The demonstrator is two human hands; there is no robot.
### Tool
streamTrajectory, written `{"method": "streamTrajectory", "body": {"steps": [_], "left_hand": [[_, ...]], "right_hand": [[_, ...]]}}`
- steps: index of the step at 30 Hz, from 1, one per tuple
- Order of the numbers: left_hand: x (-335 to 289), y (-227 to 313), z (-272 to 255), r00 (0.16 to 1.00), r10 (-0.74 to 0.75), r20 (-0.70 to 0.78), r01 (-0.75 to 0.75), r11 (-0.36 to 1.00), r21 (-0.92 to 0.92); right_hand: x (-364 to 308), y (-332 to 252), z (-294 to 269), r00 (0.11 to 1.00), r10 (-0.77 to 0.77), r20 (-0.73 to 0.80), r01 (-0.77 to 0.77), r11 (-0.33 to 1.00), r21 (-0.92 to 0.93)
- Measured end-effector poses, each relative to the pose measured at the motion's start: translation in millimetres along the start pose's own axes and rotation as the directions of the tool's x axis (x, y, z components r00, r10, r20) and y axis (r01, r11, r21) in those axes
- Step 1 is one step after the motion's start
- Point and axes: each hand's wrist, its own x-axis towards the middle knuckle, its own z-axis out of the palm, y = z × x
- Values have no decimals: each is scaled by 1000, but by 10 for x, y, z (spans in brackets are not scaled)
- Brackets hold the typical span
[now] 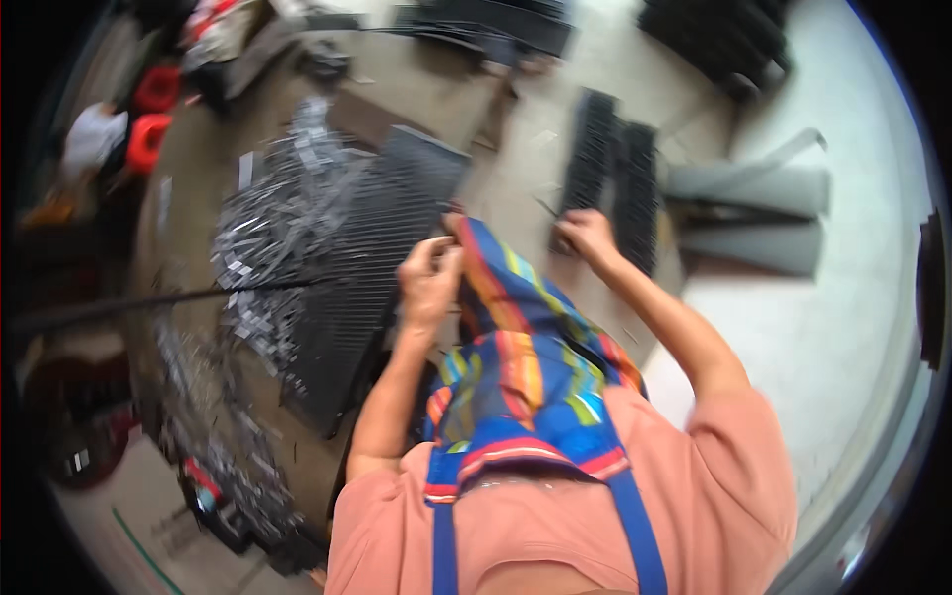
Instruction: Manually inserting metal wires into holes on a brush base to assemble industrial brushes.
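Observation:
My left hand (430, 283) is closed, its fingers curled beside the right edge of a large black ribbed panel (347, 268). Whatever is between those fingers is too small and blurred to name. To the right, my right hand (587, 238) has its thumb and fingers pinched together at the near end of a long black bristly-looking block (591, 139). A short thin dark piece shows just off its fingertips, but I cannot tell whether it is gripped. A second similar block (635, 193) lies alongside, right of that hand.
A heap of loose grey strips (288, 198) covers the table left of the panel. Two grey tapered legs (749, 193) stick out at the right. Dark stacked pieces (719, 45) sit at the far right, and red round objects (149, 142) at the far left.

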Motion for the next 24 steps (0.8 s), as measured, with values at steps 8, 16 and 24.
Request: {"method": "streamTrajectory", "body": {"steps": [8, 16, 24], "left_hand": [[-472, -255, 241, 927, -247, 282, 331, 893, -306], [-673, -631, 217, 895, -342, 287, 418, 867, -271], [-883, -792, 339, 750, -520, 409, 630, 751, -198]], "right_hand": [[447, -1718, 579, 819, -522, -240, 572, 776, 265], [-16, 837, -216, 979, -200, -41, 194, 974, -118], [-1222, 2759, -3115, 599, 96, -795, -425, 880, -214]]}}
